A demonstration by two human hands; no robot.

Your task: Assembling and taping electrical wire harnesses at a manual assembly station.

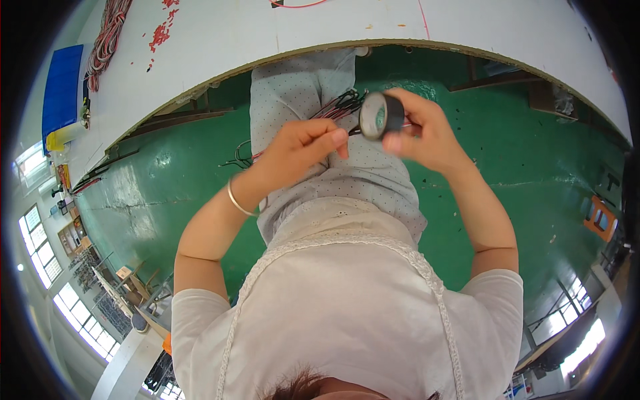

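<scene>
Blk tape roll (394, 116) w/ pale, green-marked core (381, 118) gripped in R hand (427, 133); L hand (300, 148) curled, hold unclear.

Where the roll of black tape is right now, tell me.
In the head view, the roll of black tape is upper centre, slightly right, in the fingers of the right hand, just right of the left hand and the wire bundle.

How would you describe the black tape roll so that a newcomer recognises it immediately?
Start at the white tabletop along the top. Below its edge, the bare right hand holds the black tape roll. Unlike the thin red and black wires nearby, it is a thick ring.
</scene>
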